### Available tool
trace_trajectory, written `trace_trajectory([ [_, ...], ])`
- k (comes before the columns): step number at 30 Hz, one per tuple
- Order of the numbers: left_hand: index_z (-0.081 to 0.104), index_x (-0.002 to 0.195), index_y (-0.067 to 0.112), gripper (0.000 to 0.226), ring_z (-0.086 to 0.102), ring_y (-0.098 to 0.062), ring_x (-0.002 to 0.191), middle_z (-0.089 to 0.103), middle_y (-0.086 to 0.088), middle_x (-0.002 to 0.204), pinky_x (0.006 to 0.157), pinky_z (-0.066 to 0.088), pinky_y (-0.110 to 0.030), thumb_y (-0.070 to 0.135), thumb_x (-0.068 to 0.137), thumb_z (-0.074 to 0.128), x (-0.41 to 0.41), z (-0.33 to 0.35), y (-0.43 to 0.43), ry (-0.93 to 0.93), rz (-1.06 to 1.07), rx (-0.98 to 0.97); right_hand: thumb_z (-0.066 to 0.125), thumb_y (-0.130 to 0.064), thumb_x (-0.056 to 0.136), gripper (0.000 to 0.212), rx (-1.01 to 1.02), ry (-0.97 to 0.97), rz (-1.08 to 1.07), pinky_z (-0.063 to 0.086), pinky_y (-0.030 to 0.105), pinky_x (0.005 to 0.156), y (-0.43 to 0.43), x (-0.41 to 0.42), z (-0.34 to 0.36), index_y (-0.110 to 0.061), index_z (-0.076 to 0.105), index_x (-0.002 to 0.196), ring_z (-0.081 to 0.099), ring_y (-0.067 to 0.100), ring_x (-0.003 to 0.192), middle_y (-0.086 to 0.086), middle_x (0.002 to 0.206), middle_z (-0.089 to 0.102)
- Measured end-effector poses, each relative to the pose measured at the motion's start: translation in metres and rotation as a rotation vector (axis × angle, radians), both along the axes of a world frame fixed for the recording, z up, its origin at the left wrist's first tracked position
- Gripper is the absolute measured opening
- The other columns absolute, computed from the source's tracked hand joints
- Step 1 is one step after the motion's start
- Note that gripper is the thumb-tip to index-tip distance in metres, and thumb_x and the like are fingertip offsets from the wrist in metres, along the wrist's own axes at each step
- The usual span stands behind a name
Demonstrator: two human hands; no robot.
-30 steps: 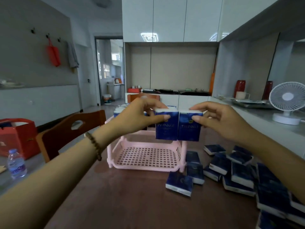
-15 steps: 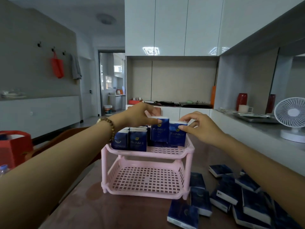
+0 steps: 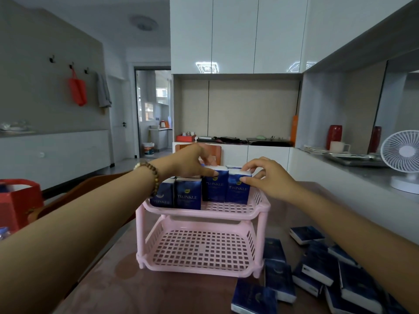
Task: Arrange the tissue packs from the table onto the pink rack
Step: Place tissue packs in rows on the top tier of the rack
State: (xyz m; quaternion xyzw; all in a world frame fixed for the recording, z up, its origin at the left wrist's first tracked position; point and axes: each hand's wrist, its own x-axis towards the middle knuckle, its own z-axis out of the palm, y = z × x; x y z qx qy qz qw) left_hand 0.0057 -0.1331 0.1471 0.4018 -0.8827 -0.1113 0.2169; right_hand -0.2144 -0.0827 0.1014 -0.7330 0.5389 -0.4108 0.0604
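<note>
A pink two-tier rack point(image 3: 204, 269) stands on the brown table. Several blue tissue packs stand upright on its top tier, and the bottom tier holds nothing. My left hand point(image 3: 188, 164) pinches the top of one upright pack point(image 3: 215, 188). My right hand point(image 3: 269, 177) pinches the pack beside it point(image 3: 237, 192). Both of these packs rest on the top tier at its right side. Two more packs point(image 3: 188, 196) stand to their left. Several loose packs point(image 3: 317, 270) lie flat on the table right of the rack.
A wooden chair point(image 3: 74, 196) sits at the left table edge, with a red bag point(image 3: 18, 200) beyond it. A white fan point(image 3: 403, 159) and red cups stand on the grey counter at right. Another chair back point(image 3: 213, 152) shows behind the rack.
Both hands carried the two packs forward and down from above the table onto the rack's top tier. The packs now stand on it.
</note>
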Motion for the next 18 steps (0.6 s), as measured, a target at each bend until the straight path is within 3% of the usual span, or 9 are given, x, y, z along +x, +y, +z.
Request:
trace_trajectory([
  [5, 0.067, 0.103, 0.012, 0.027, 0.057, -0.013, 0.091, 0.064, -0.001, 0.108, 0.068, 0.047, -0.019, 0.027, 0.082, 0.068, -0.001, -0.003, -0.004, -0.040, 0.002, 0.002, 0.068, -0.018, 0.083, 0.019, 0.028, 0.007, 0.001, 0.051, 0.018, 0.061, -0.006, 0.002, -0.004, -0.016, 0.063, 0.101, 0.057, 0.010, 0.072, 0.002, 0.105, 0.053],
  [11, 0.066, 0.098, 0.018, 0.019, 0.053, -0.007, 0.084, 0.060, 0.004, 0.103, 0.068, 0.043, -0.019, 0.027, 0.081, 0.069, -0.001, -0.007, -0.005, -0.025, 0.007, 0.000, 0.068, -0.018, 0.083, 0.021, 0.019, 0.003, 0.008, 0.047, 0.014, 0.057, -0.008, 0.004, -0.009, -0.016, 0.060, 0.103, 0.055, 0.008, 0.073, 0.000, 0.105, 0.050],
  [18, 0.061, 0.096, 0.026, 0.018, 0.054, -0.012, 0.091, 0.058, 0.004, 0.104, 0.073, 0.044, -0.023, 0.030, 0.081, 0.069, 0.002, -0.007, 0.000, -0.016, 0.013, -0.016, 0.072, -0.018, 0.079, 0.028, -0.030, 0.068, -0.003, 0.050, 0.018, 0.070, -0.004, 0.003, -0.011, -0.022, 0.058, 0.103, 0.056, 0.010, 0.072, -0.002, 0.105, 0.048],
])
